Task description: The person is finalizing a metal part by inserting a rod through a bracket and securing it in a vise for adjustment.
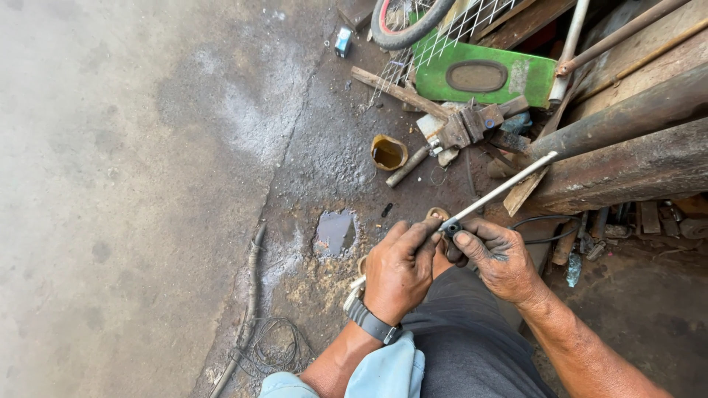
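Rod [501, 189], thin, pale metal, pinched at its near end between both hands above the lap. Ran long and straight from the fingers up and to the right, far tip ending just short of, or maybe against, the rusty beam [627, 173]; contact there too fine to tell. Carried a small dark fitting [451, 228] at the near end, right where the fingertips met. Left hand [400, 269], with a dark wristwatch [372, 323] on its wrist, curled closed around that end from the left, knuckles toward the camera, thumb and forefinger pressed on the fitting. Right hand [498, 259] closed from the other side, thumb laid along the rod's underside, fingers wrapped behind; grimy, forearm coming in from lower right. Equally near, both hands, to the gripped end; right one sat on the side toward which the rod stretched away. Further off on the stained concrete floor [133, 184]: a cut yellow can [388, 153] of dark liquid, a green panel [487, 75], loose wire [276, 346] by the left elbow.
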